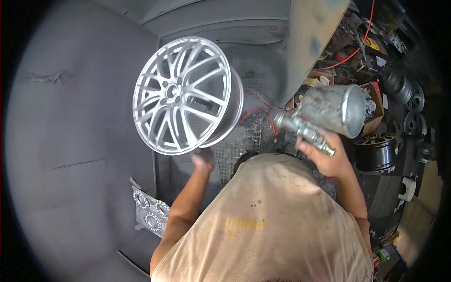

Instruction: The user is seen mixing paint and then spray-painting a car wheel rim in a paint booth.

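Note:
A silver multi-spoke wheel rim stands tilted up in front of me, its spoked face turned to the left. Just under its lower edge is my left hand, smeared by motion. Its fingers are blurred and partly hidden, so I cannot see whether they touch the rim. On the right, my right hand is closed around a metal spray gun. A large, stained metal paint cup sits on the gun, whose nozzle end points left toward the wheel rim.
Grey booth walls rise at the left and back. A red hose runs across the dark floor. Cardboard boxes, several other wheels and piled clutter fill the right side. A silver-spotted plate with round openings lies at lower left.

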Demonstrator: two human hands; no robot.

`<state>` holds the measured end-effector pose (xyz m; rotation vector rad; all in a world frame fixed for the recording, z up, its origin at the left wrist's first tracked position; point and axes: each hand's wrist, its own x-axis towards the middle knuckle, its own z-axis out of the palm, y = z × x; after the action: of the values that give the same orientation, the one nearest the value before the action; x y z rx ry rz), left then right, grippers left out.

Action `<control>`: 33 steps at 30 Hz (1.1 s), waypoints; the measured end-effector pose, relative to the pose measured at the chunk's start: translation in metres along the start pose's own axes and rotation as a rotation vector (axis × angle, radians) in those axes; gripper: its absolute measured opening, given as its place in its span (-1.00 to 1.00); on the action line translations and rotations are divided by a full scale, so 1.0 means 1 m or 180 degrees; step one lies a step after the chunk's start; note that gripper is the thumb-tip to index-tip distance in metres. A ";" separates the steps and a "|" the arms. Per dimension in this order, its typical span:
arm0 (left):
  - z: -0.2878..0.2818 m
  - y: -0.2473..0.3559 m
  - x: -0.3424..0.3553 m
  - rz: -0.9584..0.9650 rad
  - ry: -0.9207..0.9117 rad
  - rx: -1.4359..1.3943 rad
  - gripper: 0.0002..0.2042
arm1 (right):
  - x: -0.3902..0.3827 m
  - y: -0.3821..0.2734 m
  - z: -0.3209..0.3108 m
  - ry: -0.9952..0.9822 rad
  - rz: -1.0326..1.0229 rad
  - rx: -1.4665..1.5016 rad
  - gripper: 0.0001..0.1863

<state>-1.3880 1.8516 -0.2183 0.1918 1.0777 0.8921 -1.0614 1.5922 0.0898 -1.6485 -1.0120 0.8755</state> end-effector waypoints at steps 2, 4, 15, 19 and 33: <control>0.067 -0.029 -0.059 -0.0457 0.0274 0.0121 -0.09 | -0.004 0.002 -0.010 -0.0659 0.0264 0.0305 -0.63; 0.077 -0.051 -0.061 -0.0476 0.0090 -0.0176 -0.09 | -0.005 -0.008 -0.011 -0.1110 0.0160 0.0616 -0.56; 0.029 0.118 0.034 0.1306 -0.0232 -0.0157 -0.49 | 0.025 -0.024 -0.083 0.0245 -0.0078 -0.0501 -0.58; 0.039 0.148 0.026 0.0992 -0.0183 0.0039 -0.52 | 0.033 -0.027 -0.081 0.0539 0.0013 -0.0346 -0.60; 0.016 0.149 0.074 0.0489 -0.0443 -0.0010 -0.56 | 0.049 -0.028 -0.055 0.1011 -0.0115 -0.0317 -0.62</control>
<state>-1.4420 2.0054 -0.1807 0.3330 0.9412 1.0029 -0.9988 1.6226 0.1274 -1.7794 -0.8713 0.5239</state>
